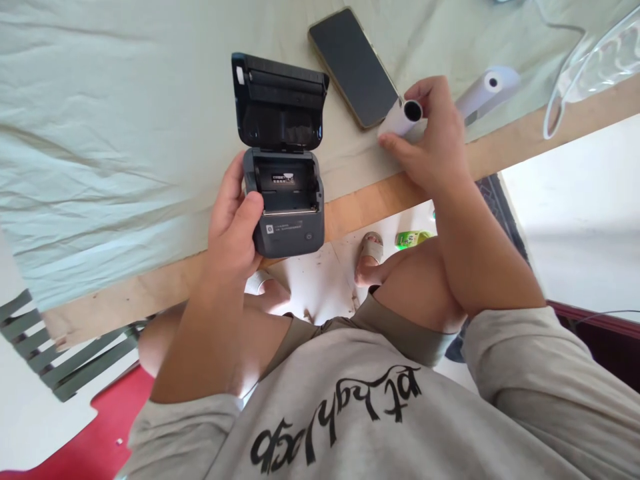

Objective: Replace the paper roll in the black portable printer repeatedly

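Your left hand (233,230), thumb (250,207) over the near side, grips one portable thermal printer (290,230), lid (280,103) raised, a printed sticker (283,179) inside its paper compartment (285,202). Your right hand (443,143), curled inward, pinches one white paper roll (397,121) beside one smartphone (354,63); a second roll (477,97) rests on the tablecloth (150,100).

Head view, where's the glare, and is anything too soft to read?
In the head view, the floor is washed out at right, clear plastic glints, reflections mark the raised black lid, and small lettering on the grey device looks unreadably soft.
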### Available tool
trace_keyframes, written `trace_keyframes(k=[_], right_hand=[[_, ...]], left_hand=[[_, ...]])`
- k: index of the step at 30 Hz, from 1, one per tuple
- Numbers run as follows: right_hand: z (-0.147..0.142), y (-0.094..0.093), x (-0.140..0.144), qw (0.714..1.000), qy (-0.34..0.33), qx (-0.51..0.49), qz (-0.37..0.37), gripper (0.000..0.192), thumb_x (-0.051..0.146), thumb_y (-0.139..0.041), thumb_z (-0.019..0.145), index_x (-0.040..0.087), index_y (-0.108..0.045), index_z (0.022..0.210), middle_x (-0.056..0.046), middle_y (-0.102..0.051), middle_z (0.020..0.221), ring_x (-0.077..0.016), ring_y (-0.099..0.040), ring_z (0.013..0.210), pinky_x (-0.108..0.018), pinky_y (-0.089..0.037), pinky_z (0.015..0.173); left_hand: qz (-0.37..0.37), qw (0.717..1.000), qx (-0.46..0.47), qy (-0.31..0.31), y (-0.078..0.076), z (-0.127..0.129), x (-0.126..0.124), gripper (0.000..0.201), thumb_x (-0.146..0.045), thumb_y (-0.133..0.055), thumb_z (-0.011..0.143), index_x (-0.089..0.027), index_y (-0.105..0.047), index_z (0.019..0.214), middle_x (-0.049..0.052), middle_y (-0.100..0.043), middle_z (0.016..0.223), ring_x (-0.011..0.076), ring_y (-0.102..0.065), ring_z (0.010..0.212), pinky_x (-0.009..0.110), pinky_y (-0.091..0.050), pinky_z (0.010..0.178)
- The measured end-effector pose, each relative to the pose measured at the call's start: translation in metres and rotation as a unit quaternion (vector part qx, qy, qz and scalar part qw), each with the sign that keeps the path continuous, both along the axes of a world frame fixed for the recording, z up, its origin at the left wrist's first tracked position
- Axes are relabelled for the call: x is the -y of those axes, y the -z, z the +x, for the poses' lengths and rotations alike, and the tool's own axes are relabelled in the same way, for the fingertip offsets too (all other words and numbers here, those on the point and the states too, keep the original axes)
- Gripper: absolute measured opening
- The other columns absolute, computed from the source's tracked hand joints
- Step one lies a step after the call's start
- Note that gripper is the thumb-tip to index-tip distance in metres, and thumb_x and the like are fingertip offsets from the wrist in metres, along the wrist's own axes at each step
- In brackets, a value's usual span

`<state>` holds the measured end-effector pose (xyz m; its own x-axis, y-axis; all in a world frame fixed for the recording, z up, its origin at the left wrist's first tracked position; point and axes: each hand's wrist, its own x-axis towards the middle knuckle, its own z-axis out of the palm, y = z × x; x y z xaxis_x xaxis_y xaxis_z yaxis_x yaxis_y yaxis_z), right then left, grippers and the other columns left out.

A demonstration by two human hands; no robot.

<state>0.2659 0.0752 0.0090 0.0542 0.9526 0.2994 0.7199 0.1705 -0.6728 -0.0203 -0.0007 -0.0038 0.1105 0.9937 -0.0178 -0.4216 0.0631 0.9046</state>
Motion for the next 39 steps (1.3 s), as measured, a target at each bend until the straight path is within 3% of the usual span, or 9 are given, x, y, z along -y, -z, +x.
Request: trace_keyframes(k=[7,10,17,22,24,27,31,34,39], right_hand=[[0.046,-0.018,-0.002,0.959,0.038,0.100,0.264,0.021,0.018,-0.060,0.084,0.016,-0.061,0.105,-0.014,-0.061,0.102,-0.0234,-0.059,0.100,-0.040,-0.045,0.093],[0.075,-0.011,-0.010,0.971,0.103,0.144,0.161,0.057,0.004,-0.071,0.066,0.008,-0.061,0.123,-0.017,-0.060,0.122,-0.0252,-0.055,0.119,-0.039,-0.041,0.106],[0.087,0.006,-0.015,0.978,0.172,0.090,0.073,0.050,-0.005,-0.068,0.065,0.009,-0.059,0.112,-0.009,-0.064,0.107,-0.0162,-0.060,0.091,-0.034,-0.047,0.090],[0.070,-0.014,-0.012,0.940,0.185,-0.280,0.059,0.042,0.006,-0.051,0.084,0.024,-0.036,0.119,-0.009,-0.049,0.141,-0.0118,-0.062,0.112,-0.032,-0.052,0.094],[0.059,-0.025,-0.009,0.883,0.141,-0.448,0.003,0.014,0.027,-0.036,0.097,0.027,-0.040,0.110,-0.005,-0.056,0.133,-0.0129,-0.063,0.111,-0.033,-0.054,0.091],[0.030,-0.039,0.002,0.843,0.009,-0.538,-0.008,0.030,0.031,-0.034,0.092,0.032,-0.047,0.118,0.000,-0.059,0.127,-0.0116,-0.063,0.104,-0.028,-0.054,0.088],[-0.034,-0.042,0.024,0.865,-0.149,-0.479,0.004,0.041,0.037,-0.055,0.083,0.033,-0.045,0.123,0.000,-0.061,0.120,-0.0173,-0.062,0.098,-0.030,-0.053,0.067],[-0.077,-0.035,0.037,0.924,-0.210,-0.316,0.052,0.046,0.045,-0.056,0.086,0.036,-0.042,0.129,0.001,-0.048,0.146,-0.0212,-0.059,0.120,-0.036,-0.054,0.092],[-0.103,-0.026,0.040,0.966,-0.248,-0.062,0.043,0.027,0.044,-0.063,0.084,0.031,-0.052,0.105,-0.002,-0.067,0.110,-0.0255,-0.066,0.102,-0.045,-0.052,0.093]], left_hand=[[0.039,0.999,0.005,-0.006,0.003,0.001,-0.003,0.045,-0.037,-0.061,0.094,-0.021,-0.058,0.136,0.004,-0.072,0.118,0.0182,-0.070,0.094,0.029,-0.060,0.072],[0.034,0.999,-0.003,-0.005,0.002,0.001,-0.003,0.046,-0.037,-0.061,0.093,-0.021,-0.058,0.135,0.006,-0.072,0.117,0.0198,-0.071,0.095,0.030,-0.062,0.072],[0.033,0.999,0.000,-0.008,0.010,-0.001,-0.006,0.050,-0.043,-0.066,0.088,-0.025,-0.059,0.134,0.006,-0.073,0.116,0.0212,-0.072,0.085,0.033,-0.060,0.061],[0.036,0.999,-0.006,-0.005,0.014,-0.001,-0.009,0.053,-0.046,-0.069,0.086,-0.025,-0.060,0.134,0.006,-0.072,0.113,0.0193,-0.070,0.079,0.031,-0.055,0.058],[0.042,0.999,0.000,-0.002,0.011,0.000,-0.008,0.053,-0.048,-0.069,0.085,-0.025,-0.061,0.132,0.005,-0.072,0.113,0.0202,-0.069,0.085,0.033,-0.056,0.064],[0.003,1.000,-0.010,0.007,0.001,0.001,-0.004,0.046,-0.039,-0.066,0.090,-0.025,-0.060,0.133,0.004,-0.071,0.117,0.0228,-0.067,0.098,0.036,-0.056,0.076],[-0.012,1.000,-0.014,-0.001,-0.004,0.002,0.002,0.042,-0.037,-0.061,0.093,-0.029,-0.059,0.134,0.002,-0.070,0.120,0.0242,-0.067,0.100,0.036,-0.055,0.074],[-0.012,1.000,-0.024,0.002,0.000,0.001,0.001,0.044,-0.042,-0.064,0.090,-0.034,-0.059,0.132,0.001,-0.069,0.124,0.0247,-0.065,0.114,0.038,-0.056,0.088],[-0.016,0.999,-0.037,-0.014,0.000,0.000,0.002,0.042,-0.042,-0.065,0.090,-0.033,-0.061,0.131,0.001,-0.065,0.131,0.0241,-0.062,0.125,0.038,-0.051,0.105]])
